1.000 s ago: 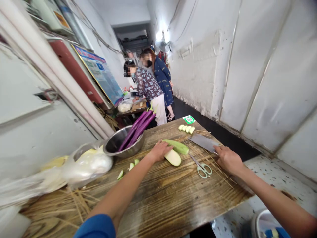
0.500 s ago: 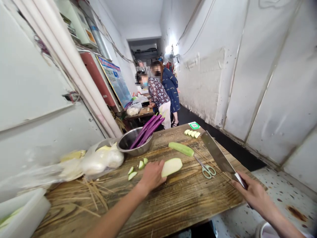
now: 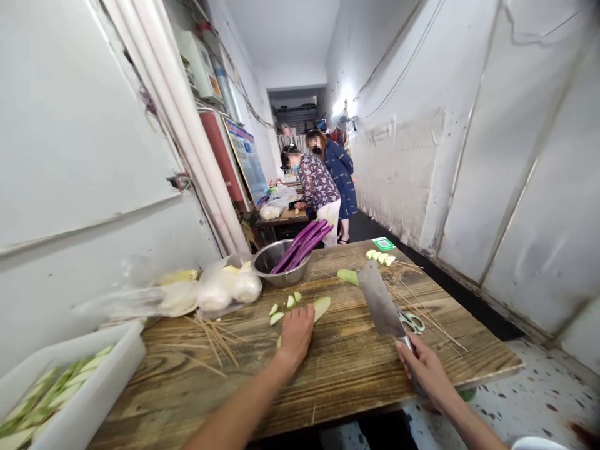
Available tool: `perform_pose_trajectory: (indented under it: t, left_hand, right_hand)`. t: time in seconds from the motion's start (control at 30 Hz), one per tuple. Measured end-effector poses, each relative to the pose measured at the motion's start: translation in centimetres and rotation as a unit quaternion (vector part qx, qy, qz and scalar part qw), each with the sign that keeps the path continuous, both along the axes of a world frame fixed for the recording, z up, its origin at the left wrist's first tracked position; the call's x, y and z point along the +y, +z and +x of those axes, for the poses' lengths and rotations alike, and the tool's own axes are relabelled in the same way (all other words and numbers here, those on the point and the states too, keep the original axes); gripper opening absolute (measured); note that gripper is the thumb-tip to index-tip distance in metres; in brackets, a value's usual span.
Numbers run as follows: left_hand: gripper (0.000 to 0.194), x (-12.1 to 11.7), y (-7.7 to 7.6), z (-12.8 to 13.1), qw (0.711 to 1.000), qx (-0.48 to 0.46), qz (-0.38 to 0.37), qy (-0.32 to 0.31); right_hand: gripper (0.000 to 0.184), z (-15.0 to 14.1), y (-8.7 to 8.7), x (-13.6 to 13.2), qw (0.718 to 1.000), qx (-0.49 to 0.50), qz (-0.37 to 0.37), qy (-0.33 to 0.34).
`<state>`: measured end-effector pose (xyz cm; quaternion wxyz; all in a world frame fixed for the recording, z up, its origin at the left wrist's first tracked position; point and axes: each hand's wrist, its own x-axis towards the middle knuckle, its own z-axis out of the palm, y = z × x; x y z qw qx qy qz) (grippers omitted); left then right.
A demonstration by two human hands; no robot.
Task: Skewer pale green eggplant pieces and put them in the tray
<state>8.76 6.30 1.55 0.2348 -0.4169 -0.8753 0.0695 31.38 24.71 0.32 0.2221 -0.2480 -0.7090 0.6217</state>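
My left hand (image 3: 298,330) presses down with curled fingers on a halved zucchini (image 3: 322,308), whose pale end sticks out past the fingertips. A small green end shows by the wrist, partly hidden. Several cut zucchini pieces (image 3: 276,318) lie just beyond this hand. My right hand (image 3: 424,364) grips the handle of a cleaver (image 3: 377,303), blade pointing forward above the board. Behind the blade, another zucchini length (image 3: 348,277) is partly covered. Green-handled scissors (image 3: 412,322) lie beside the cleaver, their blades hidden.
The wooden table (image 3: 347,387) holds a metal bowl (image 3: 262,273) of purple eggplants (image 3: 304,245), bagged white vegetables (image 3: 225,289), loose skewers (image 3: 218,347) and skewered slices (image 3: 380,257). A white tub (image 3: 124,362) with cut vegetables stands left. Two people (image 3: 323,181) lean over a table farther back.
The cleaver has come left, toward the left hand, and now covers part of the zucchini length and scissors. My left hand now covers more of the halved zucchini. The view has shifted left.
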Motion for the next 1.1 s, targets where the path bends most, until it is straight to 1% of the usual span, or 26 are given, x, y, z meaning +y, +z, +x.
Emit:
perform_pose_trajectory:
  t: [0.1, 0.2, 0.23, 0.3, 0.37, 0.4, 0.43, 0.5, 0.53, 0.57, 0.67, 0.7, 0.77, 0.83, 0.87, 0.9, 0.93, 0.97, 1.03, 1.07, 1.1]
  left_hand:
    - [0.039, -0.3, -0.9, -0.1, 1.000, 0.010, -0.001, -0.021]
    - [0.044, -0.8, -1.2, 0.1, 0.999, -0.006, -0.003, -0.036]
    - [0.045, -0.9, -1.2, 0.4, 0.999, -0.024, -0.011, -0.034]
    - [0.048, -1.0, -1.2, 1.0, 0.997, -0.062, -0.035, -0.030]
    - [0.046, -0.9, -1.3, 1.7, 0.994, -0.087, -0.052, -0.039]
    - [0.045, -0.9, -1.3, 2.0, 0.993, -0.092, -0.054, -0.050]
    - [0.044, -0.9, -1.3, 2.2, 0.992, -0.095, -0.052, -0.064]
    - [0.044, -1.1, -1.3, 2.5, 0.990, -0.101, -0.045, -0.091]
    - [0.044, -1.3, -1.2, 2.5, 0.988, -0.105, -0.041, -0.104]
    - [0.044, -1.5, -1.1, 2.5, 0.987, -0.109, -0.037, -0.116]
    - [0.043, -2.3, -0.9, 2.4, 0.981, -0.124, -0.020, -0.149]
    - [0.042, -2.6, -0.8, 2.3, 0.978, -0.131, -0.013, -0.160]
    - [0.041, -3.0, -0.6, 1.8, 0.971, -0.148, -0.001, -0.186]
    - [0.038, -3.1, -0.4, 1.1, 0.961, -0.174, 0.012, -0.214]
    - [0.037, -3.1, -0.2, 0.6, 0.956, -0.188, 0.022, -0.222]
    - [0.036, -3.1, 0.0, 0.1, 0.952, -0.202, 0.030, -0.227]
    - [0.035, -3.0, 0.2, -0.4, 0.949, -0.214, 0.037, -0.229]
    - [0.036, -2.8, 0.4, -0.9, 0.946, -0.226, 0.038, -0.230]
    - [0.038, -2.3, 0.9, -1.8, 0.940, -0.244, 0.029, -0.237]
    - [0.038, -2.0, 1.0, -2.1, 0.938, -0.247, 0.024, -0.242]
    - [0.038, -1.6, 1.2, -2.5, 0.936, -0.247, 0.018, -0.249]
  right_hand:
    - [0.035, -0.4, -0.7, 0.1, 1.000, 0.005, 0.002, -0.006]
    - [0.039, 0.0, -1.6, 0.1, 1.000, 0.017, 0.015, -0.015]
    - [0.041, 0.2, -1.8, 0.1, 0.999, 0.025, 0.029, -0.032]
    - [0.044, 0.7, -1.8, 0.1, 0.993, 0.042, 0.071, -0.089]
    - [0.044, 1.0, -1.0, 0.2, 0.983, 0.057, 0.104, -0.140]
    - [0.042, 1.1, -0.4, 0.2, 0.982, 0.065, 0.108, -0.142]
    - [0.038, 1.2, 0.2, 0.1, 0.984, 0.072, 0.103, -0.126]
    - [0.028, 1.3, 1.6, -0.1, 0.991, 0.081, 0.081, -0.071]
    - [0.024, 1.4, 2.2, -0.3, 0.992, 0.087, 0.071, -0.054]
    - [0.024, 1.6, 2.8, -0.5, 0.992, 0.095, 0.066, -0.053]
    - [0.029, 2.5, 4.4, -1.5, 0.986, 0.119, 0.066, -0.095]
    - [0.031, 2.9, 5.0, -1.8, 0.986, 0.114, 0.066, -0.101]
    - [0.036, 3.6, 6.0, -2.3, 0.990, 0.078, 0.060, -0.098]
    - [0.039, 4.2, 6.6, -2.5, 0.994, 0.025, 0.063, -0.081]
    - [0.040, 4.4, 6.7, -2.4, 0.995, -0.002, 0.078, -0.070]
    - [0.040, 4.6, 6.6, -2.3, 0.992, -0.028, 0.107, -0.062]
    - [0.041, 4.7, 6.3, -2.1, 0.985, -0.053, 0.155, -0.056]
    - [0.040, 4.7, 6.0, -1.9, 0.971, -0.075, 0.220, -0.051]
    - [0.039, 4.5, 5.2, -1.4, 0.926, -0.109, 0.359, -0.037]
    - [0.037, 4.2, 4.9, -1.2, 0.901, -0.121, 0.416, -0.023]
    - [0.035, 3.8, 4.6, -1.0, 0.880, -0.134, 0.456, -0.005]
